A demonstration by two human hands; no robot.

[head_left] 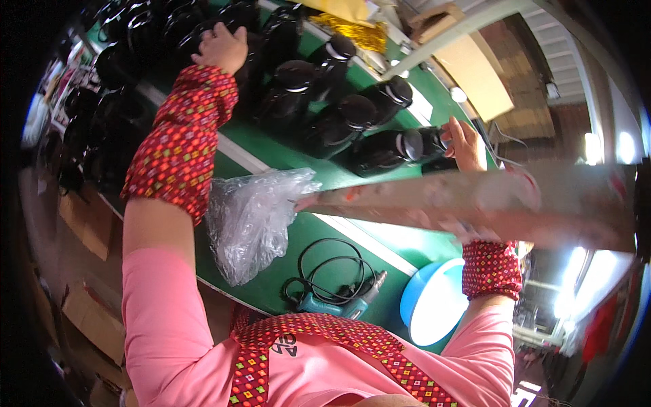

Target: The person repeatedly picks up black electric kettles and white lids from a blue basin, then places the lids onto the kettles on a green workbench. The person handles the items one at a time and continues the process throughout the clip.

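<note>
The green desk (308, 234) runs amid cardboard boxes (95, 312) and bright lights (593, 147). Glossy black units (332, 129) crowd its far side, probably for easy reach; the drill (325, 306) lies nearer, seemingly parked. The left hand (222, 50) rests among units, grip apart; the right hand (466, 144) meets the end unit, grip impossible to tell.
</note>
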